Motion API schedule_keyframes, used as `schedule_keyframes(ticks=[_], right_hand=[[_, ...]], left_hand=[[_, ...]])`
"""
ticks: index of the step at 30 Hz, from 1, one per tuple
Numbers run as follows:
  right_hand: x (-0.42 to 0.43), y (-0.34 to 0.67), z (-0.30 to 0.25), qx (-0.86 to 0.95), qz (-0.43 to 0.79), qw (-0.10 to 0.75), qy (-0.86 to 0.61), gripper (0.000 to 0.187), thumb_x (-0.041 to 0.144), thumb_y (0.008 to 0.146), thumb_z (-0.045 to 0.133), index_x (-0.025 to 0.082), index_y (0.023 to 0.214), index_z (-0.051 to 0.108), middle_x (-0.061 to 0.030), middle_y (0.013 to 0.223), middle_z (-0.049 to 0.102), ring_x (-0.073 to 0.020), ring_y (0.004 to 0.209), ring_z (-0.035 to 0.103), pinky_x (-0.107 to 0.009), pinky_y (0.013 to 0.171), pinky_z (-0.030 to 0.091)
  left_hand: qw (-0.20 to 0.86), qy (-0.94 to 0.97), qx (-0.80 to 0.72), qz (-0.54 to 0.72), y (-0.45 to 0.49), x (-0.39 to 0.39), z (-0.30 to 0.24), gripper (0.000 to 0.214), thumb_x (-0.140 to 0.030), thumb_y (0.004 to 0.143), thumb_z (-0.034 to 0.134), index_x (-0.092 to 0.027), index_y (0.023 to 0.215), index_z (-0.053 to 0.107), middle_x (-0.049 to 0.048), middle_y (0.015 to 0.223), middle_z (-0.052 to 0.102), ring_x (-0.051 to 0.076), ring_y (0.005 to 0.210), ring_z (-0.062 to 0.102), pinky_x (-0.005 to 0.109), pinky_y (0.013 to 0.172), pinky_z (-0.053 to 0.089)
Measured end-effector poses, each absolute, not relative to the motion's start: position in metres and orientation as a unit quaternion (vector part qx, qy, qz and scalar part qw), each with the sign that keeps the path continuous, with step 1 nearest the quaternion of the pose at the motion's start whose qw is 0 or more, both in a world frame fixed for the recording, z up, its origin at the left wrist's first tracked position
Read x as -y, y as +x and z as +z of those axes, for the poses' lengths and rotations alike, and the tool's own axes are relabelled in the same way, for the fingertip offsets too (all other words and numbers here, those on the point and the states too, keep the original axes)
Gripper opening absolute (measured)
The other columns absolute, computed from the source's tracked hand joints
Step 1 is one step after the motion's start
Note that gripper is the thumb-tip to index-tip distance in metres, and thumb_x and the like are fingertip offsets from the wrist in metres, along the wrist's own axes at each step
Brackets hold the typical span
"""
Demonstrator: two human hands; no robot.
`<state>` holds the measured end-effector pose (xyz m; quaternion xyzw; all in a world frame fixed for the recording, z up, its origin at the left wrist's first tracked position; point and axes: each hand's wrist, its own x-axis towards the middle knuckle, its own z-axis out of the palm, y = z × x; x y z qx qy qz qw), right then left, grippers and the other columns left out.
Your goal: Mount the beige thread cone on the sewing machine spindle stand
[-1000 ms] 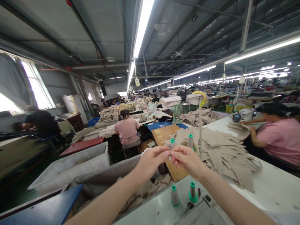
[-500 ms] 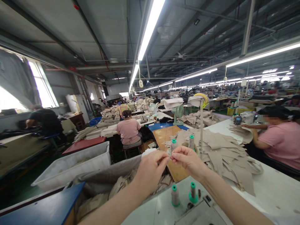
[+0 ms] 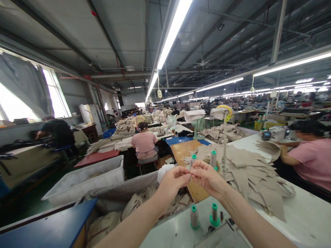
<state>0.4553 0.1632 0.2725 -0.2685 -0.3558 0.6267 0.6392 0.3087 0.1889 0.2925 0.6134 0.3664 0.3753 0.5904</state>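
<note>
My left hand (image 3: 173,182) and my right hand (image 3: 207,178) are raised in front of me, fingertips pinched together and touching at about chest height. Whatever they pinch is too thin to make out; it may be thread. Below them two thread spools with green caps (image 3: 194,217) stand on the white machine table (image 3: 305,213). Two more spools (image 3: 213,158) stand on a thread stand (image 3: 224,137) just behind my hands.
Beige cut fabric pieces (image 3: 248,168) cover the table to the right. A person in a pink top (image 3: 309,158) sits at the right, another (image 3: 144,144) ahead with their back to me. A grey bin (image 3: 85,179) and a fabric-filled trough (image 3: 124,196) lie left.
The camera has tilted slightly, so the scene sits a little lower and to the right. My hands stay pinched together, shifted a little right.
</note>
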Motion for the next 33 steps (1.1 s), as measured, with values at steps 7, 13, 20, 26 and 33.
schedule_keyframes(ticks=[7, 13, 20, 26, 33], right_hand=[[-0.166, 0.457, 0.269, 0.371, 0.591, 0.657, -0.286, 0.034, 0.023, 0.048, 0.086, 0.017, 0.068, 0.059, 0.004, 0.059, 0.066, -0.0064, 0.053, 0.058, -0.017, 0.053, 0.047], [-0.166, 0.446, 0.263, 0.412, 0.415, 0.739, -0.333, 0.03, 0.029, 0.052, 0.083, 0.019, 0.064, 0.058, 0.0015, 0.064, 0.068, -0.0102, 0.058, 0.058, -0.023, 0.057, 0.047], [-0.167, 0.444, 0.261, 0.4, 0.402, 0.751, -0.34, 0.032, 0.034, 0.054, 0.082, 0.02, 0.067, 0.057, 0.0006, 0.068, 0.068, -0.0118, 0.058, 0.056, -0.027, 0.057, 0.05], [-0.168, 0.443, 0.261, 0.394, 0.414, 0.755, -0.322, 0.033, 0.034, 0.051, 0.084, 0.019, 0.065, 0.058, 0.002, 0.063, 0.067, -0.0097, 0.056, 0.057, -0.022, 0.054, 0.049], [-0.166, 0.447, 0.259, 0.351, 0.562, 0.704, -0.255, 0.03, 0.023, 0.053, 0.084, 0.018, 0.073, 0.062, 0.0026, 0.07, 0.07, -0.0036, 0.051, 0.056, -0.012, 0.05, 0.047]], left_hand=[[0.599, 0.62, -0.366, 0.351, 0.313, -0.189, 0.297, 0.035, -0.042, 0.048, 0.077, -0.015, 0.065, 0.061, -0.0015, 0.062, 0.058, 0.011, 0.063, 0.05, 0.025, 0.065, 0.041], [0.594, 0.631, -0.342, 0.362, 0.316, -0.183, 0.291, 0.039, -0.045, 0.049, 0.078, -0.014, 0.063, 0.06, -0.0021, 0.058, 0.055, 0.01, 0.058, 0.047, 0.024, 0.061, 0.037], [0.614, 0.512, -0.418, 0.431, 0.306, -0.192, 0.288, 0.046, -0.047, 0.047, 0.082, -0.016, 0.072, 0.06, -0.0009, 0.064, 0.062, 0.011, 0.061, 0.056, 0.024, 0.064, 0.045], [0.635, 0.554, -0.384, 0.378, 0.315, -0.19, 0.291, 0.054, -0.049, 0.042, 0.084, -0.013, 0.077, 0.068, 0.0023, 0.071, 0.066, 0.011, 0.066, 0.055, 0.022, 0.063, 0.044], [0.618, 0.564, -0.387, 0.387, 0.315, -0.193, 0.289, 0.05, -0.047, 0.036, 0.084, -0.012, 0.067, 0.065, 0.0002, 0.062, 0.063, 0.01, 0.06, 0.053, 0.023, 0.064, 0.043]])
